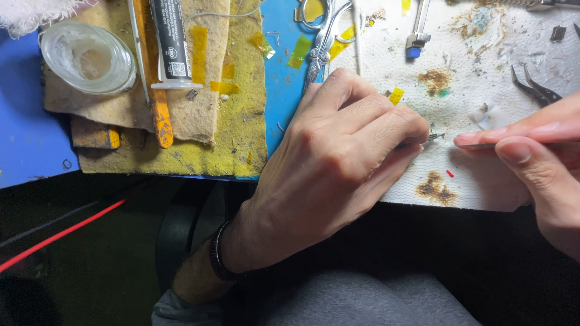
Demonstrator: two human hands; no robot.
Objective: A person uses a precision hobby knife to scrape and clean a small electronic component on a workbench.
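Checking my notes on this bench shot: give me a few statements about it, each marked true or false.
1. The left hand pinches a thin metal tool over the stained white paper. True.
2. The scissors lie in the right hand. False: they lie on the blue mat, above the left hand.
3. The clear round dish sits at the far left. True.
4. The red wire crosses the white paper. False: it runs below the bench edge, lower left.
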